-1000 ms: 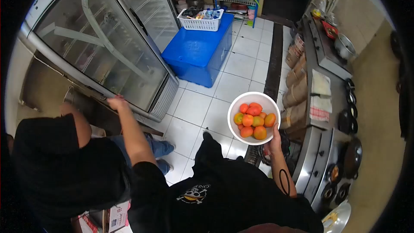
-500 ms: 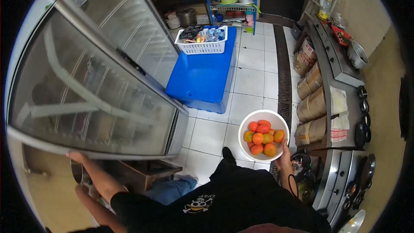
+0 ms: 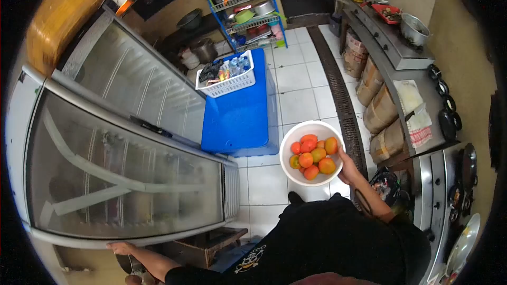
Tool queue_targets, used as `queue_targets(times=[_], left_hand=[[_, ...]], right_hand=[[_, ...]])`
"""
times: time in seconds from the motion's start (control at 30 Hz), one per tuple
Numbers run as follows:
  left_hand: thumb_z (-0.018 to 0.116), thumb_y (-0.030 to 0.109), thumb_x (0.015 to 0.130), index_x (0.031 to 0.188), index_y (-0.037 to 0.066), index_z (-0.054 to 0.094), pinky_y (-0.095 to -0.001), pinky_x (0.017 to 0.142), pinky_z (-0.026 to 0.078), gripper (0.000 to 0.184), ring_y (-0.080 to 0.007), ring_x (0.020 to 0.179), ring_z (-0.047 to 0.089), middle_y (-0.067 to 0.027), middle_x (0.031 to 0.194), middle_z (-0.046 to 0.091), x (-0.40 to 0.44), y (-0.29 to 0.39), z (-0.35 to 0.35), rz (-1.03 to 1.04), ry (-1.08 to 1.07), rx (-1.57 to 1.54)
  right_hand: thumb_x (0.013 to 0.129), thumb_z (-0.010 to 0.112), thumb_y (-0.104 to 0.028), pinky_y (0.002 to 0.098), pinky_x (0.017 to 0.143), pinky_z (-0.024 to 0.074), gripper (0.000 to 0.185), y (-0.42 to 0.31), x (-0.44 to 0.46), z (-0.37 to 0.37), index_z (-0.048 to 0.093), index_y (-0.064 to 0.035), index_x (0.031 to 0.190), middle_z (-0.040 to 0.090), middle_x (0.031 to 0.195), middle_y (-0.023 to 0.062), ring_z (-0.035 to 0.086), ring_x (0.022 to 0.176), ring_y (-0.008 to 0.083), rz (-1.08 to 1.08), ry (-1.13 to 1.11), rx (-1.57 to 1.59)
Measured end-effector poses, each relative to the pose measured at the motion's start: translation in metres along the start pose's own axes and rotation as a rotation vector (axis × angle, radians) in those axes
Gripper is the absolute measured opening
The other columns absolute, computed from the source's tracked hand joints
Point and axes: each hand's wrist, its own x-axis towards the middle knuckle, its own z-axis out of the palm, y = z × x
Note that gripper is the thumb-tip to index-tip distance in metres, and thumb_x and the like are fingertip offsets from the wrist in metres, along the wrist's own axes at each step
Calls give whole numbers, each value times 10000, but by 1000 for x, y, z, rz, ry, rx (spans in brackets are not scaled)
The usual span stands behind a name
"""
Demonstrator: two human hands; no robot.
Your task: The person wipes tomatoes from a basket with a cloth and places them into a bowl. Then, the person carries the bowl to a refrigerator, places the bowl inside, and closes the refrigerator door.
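Note:
My right hand (image 3: 348, 169) grips the rim and side of a round white bowl (image 3: 285, 163), which I hold at waist height over the floor. Red, orange and greenish tomatoes (image 3: 311, 155) are heaped inside it. On the other side, my left hand (image 3: 121, 248) is closed on the outer edge of a display fridge's glass door (image 3: 174, 211). Strips of tape cross the misty glass. Shelves show faintly behind it, but what lies on them is blurred.
A blue chest (image 3: 237, 121) beside the fridge bears a white basket (image 3: 227, 85) of bottles. Behind it is a blue dish rack (image 3: 277, 0). Along the right run a stove (image 3: 393, 47), wrapped cylinders (image 3: 383, 111) and hanging pans (image 3: 449, 105). A floor grate (image 3: 338, 68) crosses the tiles.
My view has turned and tilted, so the fridge fills more of the left side. The bowl appears slightly further left and higher. Both hands keep their holds.

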Motion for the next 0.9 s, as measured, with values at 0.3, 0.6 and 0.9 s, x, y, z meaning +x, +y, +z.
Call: queue_targets(times=[0.3,0.6,0.9], left_hand=[[723,468,742,1053,-30,630,-394,815,468,594,-304,912,609,-207,1057,626,-160,3,-109,354,-152,106],[794,244,715,1074,-64,554,-343,825,462,531,-214,893,574,-154,1013,613,-384,78,-146,360,-565,-437],[795,393,646,994,-40,578,-411,757,479,597,-373,834,622,-221,902,638,-533,166,-118,600,-509,-463]], right_hand=[[941,301,-544,389,1018,380,659,-10,-26,-24,298,-56,1384,417,1353,151,438,1235,274,12,19,-15],[953,309,-514,408,1044,350,650,-29,-59,-45,260,-39,1395,356,1390,171,385,1271,288,204,-71,-69],[924,353,-556,428,1016,390,695,-24,-55,-28,278,-41,1384,396,1359,186,425,1243,309,299,-189,-160]])
